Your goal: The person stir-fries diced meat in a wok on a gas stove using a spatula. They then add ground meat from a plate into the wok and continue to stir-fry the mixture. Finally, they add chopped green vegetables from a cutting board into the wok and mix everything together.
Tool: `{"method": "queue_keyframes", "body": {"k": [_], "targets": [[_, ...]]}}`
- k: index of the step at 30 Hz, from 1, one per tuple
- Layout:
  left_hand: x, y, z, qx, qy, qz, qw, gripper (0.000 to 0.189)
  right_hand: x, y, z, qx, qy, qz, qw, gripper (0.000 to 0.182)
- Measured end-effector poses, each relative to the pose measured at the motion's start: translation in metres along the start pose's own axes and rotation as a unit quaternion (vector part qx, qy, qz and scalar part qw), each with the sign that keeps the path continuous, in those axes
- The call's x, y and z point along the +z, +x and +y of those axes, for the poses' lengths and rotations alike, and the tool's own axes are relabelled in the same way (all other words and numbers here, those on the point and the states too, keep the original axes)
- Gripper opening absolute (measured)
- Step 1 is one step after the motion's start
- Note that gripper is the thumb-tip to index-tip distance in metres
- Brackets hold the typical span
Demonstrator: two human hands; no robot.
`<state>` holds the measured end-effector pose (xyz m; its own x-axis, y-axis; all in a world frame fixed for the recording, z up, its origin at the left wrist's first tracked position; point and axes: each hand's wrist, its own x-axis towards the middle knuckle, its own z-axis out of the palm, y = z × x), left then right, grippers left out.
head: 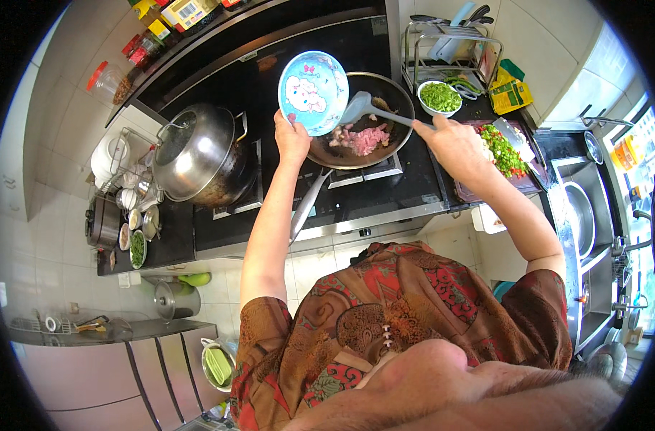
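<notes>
My left hand (292, 141) grips the rim of a blue patterned bowl (313, 92), tilted over the left side of a dark frying pan (364, 160). Sliced pink raw meat (366, 140) lies in the pan, which sits on the right burner. With my right hand (452, 146) I hold the handle of a grey spatula (359, 108), its head over the pan beside the bowl's rim. A white bowl of chopped green vegetable (439, 97) stands right of the pan. Chopped green and red peppers (501, 151) lie on a cutting board below it, near my right wrist.
A large lidded steel pot (198, 156) stands on the left burner. The pan's handle (308, 207) points toward me over the stove's front edge. A knife rack (451, 48) stands at the back right, a sink (578, 221) at the far right, small dishes (138, 250) at the left.
</notes>
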<state>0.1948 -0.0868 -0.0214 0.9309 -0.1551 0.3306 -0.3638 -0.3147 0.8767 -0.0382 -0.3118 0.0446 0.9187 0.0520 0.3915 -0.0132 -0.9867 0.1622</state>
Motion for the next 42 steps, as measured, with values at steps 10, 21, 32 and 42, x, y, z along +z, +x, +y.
{"method": "queue_keyframes", "body": {"k": [10, 21, 32, 42], "targets": [[-0.002, 0.000, 0.002, -0.167, -0.228, -0.163, 0.945, 0.033, 0.024, 0.012, -0.009, -0.039, 0.083, 0.118, 0.989, 0.038], [-0.006, 0.000, 0.001, -0.091, -0.116, -0.104, 0.984, 0.035, 0.000, -0.005, 0.034, -0.046, 0.029, 0.006, 0.998, 0.035], [-0.015, 0.007, -0.014, 0.181, 0.162, 0.079, 0.967, 0.037, -0.006, -0.013, 0.023, -0.009, 0.033, -0.017, 0.999, 0.029], [0.007, -0.015, 0.013, 0.149, 0.159, 0.108, 0.970, 0.032, 0.021, -0.007, -0.006, -0.006, 0.020, 0.036, 0.999, 0.039]]}}
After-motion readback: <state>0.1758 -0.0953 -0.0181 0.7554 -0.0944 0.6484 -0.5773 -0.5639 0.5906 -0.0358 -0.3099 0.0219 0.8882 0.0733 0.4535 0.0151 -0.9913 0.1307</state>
